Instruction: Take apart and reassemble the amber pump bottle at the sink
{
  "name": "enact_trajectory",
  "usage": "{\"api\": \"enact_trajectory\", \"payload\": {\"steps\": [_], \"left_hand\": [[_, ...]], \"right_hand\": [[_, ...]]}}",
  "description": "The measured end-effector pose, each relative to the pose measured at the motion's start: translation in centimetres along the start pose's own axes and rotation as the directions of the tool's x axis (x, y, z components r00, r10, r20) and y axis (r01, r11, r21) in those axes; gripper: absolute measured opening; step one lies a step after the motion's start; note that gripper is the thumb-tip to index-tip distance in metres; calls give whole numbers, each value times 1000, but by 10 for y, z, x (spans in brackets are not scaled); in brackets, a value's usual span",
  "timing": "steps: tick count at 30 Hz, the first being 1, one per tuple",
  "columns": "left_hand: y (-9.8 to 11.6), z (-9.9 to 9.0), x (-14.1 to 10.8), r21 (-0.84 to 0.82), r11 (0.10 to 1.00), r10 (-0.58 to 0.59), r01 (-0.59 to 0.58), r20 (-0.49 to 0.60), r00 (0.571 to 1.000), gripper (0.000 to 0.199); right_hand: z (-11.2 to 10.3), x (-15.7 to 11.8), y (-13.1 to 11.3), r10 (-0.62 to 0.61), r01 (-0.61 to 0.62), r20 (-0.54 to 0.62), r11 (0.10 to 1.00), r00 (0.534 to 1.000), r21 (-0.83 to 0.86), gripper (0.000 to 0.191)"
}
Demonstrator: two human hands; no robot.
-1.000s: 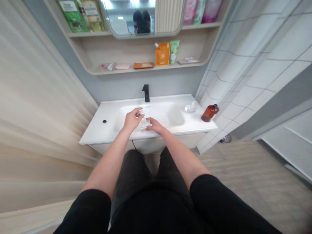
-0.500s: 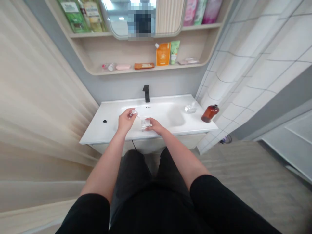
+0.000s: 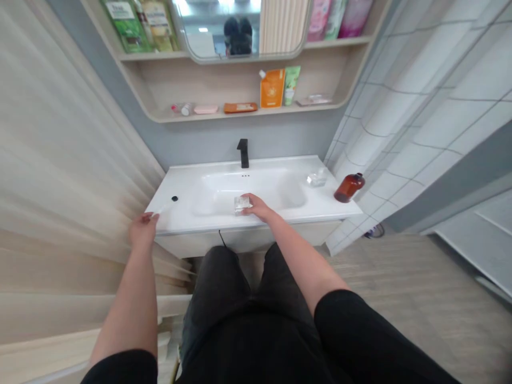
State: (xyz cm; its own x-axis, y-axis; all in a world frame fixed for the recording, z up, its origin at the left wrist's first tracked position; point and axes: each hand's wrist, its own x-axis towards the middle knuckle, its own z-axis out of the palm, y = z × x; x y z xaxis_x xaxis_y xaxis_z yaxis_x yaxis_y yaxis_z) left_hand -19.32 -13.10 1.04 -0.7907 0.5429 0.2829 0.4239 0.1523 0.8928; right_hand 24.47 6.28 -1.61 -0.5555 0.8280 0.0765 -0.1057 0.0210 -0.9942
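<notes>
Over the sink's front rim, my right hand is closed around the side of a small clear, square bottle with a pale top area. Far to the left, at the counter's left edge beside the curtain, my left hand pinches a small whitish piece with a thin stem, which looks like a pump head. It is blurred and partly covered by the fingers. A second clear bottle with a whitish top stands on the counter to the right.
A brown bottle stands at the counter's right end. Behind the white basin rises a black faucet. Above hangs a shelf with an orange pouch, a green tube and a mirror. A curtain borders the left.
My left hand has moved far left, from beside the clear bottle to the counter's left edge, carrying the pump head. My right hand still holds the bottle at about the same spot.
</notes>
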Motion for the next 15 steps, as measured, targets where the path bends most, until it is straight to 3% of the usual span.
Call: {"api": "enact_trajectory", "payload": {"steps": [3,9,15], "left_hand": [[-3,-1,8,221,972,-44,79,-158,986,27],[4,21,3,487,862,-112,141,-89,990,26],[-2,25,-3,511,857,-38,75,-82,996,37]], "right_hand": [[1,-1,-1,12,-12,-8,1000,1000,4,75],[1,-1,-2,20,-21,-29,1000,999,-20,75],[-1,1,1,5,-6,-18,1000,1000,-27,74]]}}
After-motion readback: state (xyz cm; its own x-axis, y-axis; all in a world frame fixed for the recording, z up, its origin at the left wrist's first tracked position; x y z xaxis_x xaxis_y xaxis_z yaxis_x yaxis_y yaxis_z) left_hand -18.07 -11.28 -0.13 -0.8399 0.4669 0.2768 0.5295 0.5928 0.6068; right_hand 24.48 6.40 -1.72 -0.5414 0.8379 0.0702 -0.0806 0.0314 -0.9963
